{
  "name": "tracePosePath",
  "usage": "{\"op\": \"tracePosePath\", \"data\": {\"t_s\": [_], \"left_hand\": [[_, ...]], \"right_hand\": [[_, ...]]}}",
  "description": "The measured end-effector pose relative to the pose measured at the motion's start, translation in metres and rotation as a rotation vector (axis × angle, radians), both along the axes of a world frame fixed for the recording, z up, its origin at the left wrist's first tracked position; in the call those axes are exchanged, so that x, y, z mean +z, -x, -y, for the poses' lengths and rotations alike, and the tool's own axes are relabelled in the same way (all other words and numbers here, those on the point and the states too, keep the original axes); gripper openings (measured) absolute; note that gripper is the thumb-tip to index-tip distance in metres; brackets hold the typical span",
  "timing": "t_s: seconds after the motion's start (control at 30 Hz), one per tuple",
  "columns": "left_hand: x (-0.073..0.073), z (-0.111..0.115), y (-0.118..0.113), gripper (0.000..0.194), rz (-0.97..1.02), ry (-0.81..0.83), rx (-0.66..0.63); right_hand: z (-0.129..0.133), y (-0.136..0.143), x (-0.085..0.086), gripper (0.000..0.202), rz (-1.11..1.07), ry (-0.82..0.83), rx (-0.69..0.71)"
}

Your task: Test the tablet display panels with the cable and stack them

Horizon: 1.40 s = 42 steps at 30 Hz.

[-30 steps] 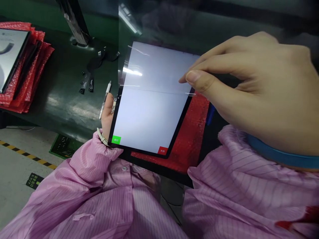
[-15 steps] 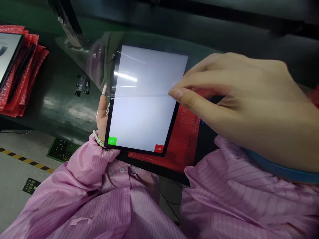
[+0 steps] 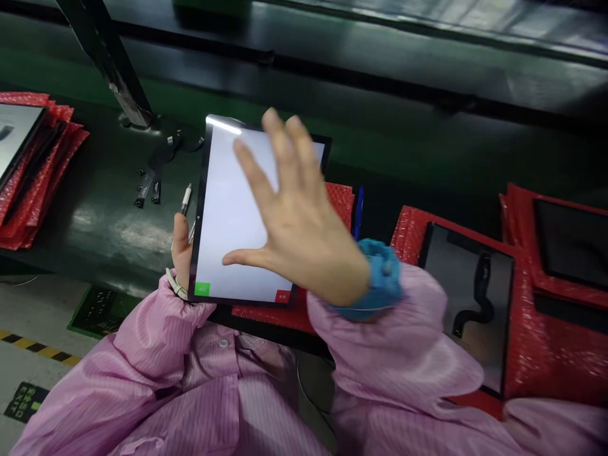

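A tablet-like display panel (image 3: 223,209) with a lit white screen is tilted up in front of me. It has a green box (image 3: 202,289) at the lower left corner and a red box at the lower right. My left hand (image 3: 181,244) holds its left edge, the thumb showing at the side and the other fingers hidden behind. Over the screen, my right hand (image 3: 304,221) is spread with fingers apart and nothing in it; whether it touches the glass I cannot tell. Red bubble wrap (image 3: 339,199) lies under the panel.
Red bubble-wrap sleeves with panels (image 3: 47,171) are stacked at left. Black flex cables (image 3: 154,174) and a white pen (image 3: 187,197) lie on the green bench. At right, another panel (image 3: 437,259) bears a black cable (image 3: 481,285); a blue pen (image 3: 359,212) is nearby. A post (image 3: 107,63) rises behind.
My right hand has gone from pinched fingers at the panel's right edge to spread fingers over the screen. The clear film seen at the panel's upper left no longer shows. My view has shifted right.
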<state>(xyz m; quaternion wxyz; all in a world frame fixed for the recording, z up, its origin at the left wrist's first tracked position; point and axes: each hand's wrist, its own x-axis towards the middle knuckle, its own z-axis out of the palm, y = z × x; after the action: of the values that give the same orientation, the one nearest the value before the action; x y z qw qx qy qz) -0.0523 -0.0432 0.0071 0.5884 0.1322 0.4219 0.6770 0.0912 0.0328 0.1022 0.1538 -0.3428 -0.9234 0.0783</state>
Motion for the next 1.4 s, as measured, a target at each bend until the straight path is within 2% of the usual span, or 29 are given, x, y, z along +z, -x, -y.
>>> {"op": "tracePosePath", "data": {"t_s": [0.07, 0.1, 0.13, 0.23, 0.27, 0.37, 0.5, 0.6, 0.7, 0.8, 0.87, 1.0, 1.1, 1.27, 1.4], "left_hand": [[0.000, -0.001, 0.001, 0.063, 0.016, -0.045, 0.006], [0.000, -0.001, 0.002, 0.059, 0.030, -0.067, 0.004], [-0.001, -0.002, 0.004, 0.055, 0.040, -0.077, 0.008], [-0.004, -0.004, 0.008, 0.048, 0.064, -0.096, 0.039], [-0.005, -0.005, 0.009, 0.047, 0.074, -0.105, 0.044], [-0.006, -0.006, 0.009, 0.044, 0.083, -0.125, 0.058], [-0.004, -0.005, 0.009, 0.047, 0.032, -0.108, 0.067], [-0.004, -0.003, 0.010, 0.051, 0.046, -0.020, 0.020], [-0.004, -0.003, 0.012, 0.044, 0.082, 0.047, 0.028], [-0.004, -0.003, 0.012, 0.045, 0.092, 0.048, 0.034], [-0.003, -0.003, 0.011, 0.050, 0.080, 0.032, -0.005], [0.001, -0.004, 0.007, 0.055, 0.053, 0.014, -0.032], [0.006, -0.004, 0.005, 0.053, 0.050, 0.009, -0.017], [0.008, -0.003, 0.005, 0.056, 0.076, -0.002, -0.072], [0.009, -0.003, 0.009, 0.045, 0.112, 0.074, -0.048]], "right_hand": [[0.006, 0.015, -0.014, 0.114, 0.038, -0.036, 0.003], [0.009, 0.019, -0.019, 0.107, 0.058, -0.039, 0.016], [0.013, 0.022, -0.021, 0.094, 0.077, -0.045, 0.028], [0.027, 0.025, -0.019, 0.036, 0.122, -0.103, 0.064], [0.030, 0.025, -0.016, 0.027, 0.128, -0.123, 0.076], [0.031, 0.023, -0.007, 0.037, 0.139, -0.136, 0.110], [0.014, 0.000, 0.007, 0.026, 0.089, -0.011, 0.127], [0.002, -0.027, 0.017, 0.030, -0.011, 0.004, 0.008], [-0.002, -0.047, 0.021, 0.038, 0.074, -0.005, -0.142], [-0.001, -0.048, 0.017, 0.050, 0.211, 0.066, -0.164], [0.000, -0.041, 0.011, 0.061, 0.181, 0.050, -0.127], [0.002, -0.020, -0.007, 0.100, 0.051, -0.035, -0.036], [0.006, -0.009, -0.017, 0.114, 0.065, -0.035, -0.006], [0.003, -0.012, -0.012, 0.113, 0.032, -0.033, -0.010], [-0.017, -0.034, 0.000, 0.094, -0.044, 0.000, -0.080]]}}
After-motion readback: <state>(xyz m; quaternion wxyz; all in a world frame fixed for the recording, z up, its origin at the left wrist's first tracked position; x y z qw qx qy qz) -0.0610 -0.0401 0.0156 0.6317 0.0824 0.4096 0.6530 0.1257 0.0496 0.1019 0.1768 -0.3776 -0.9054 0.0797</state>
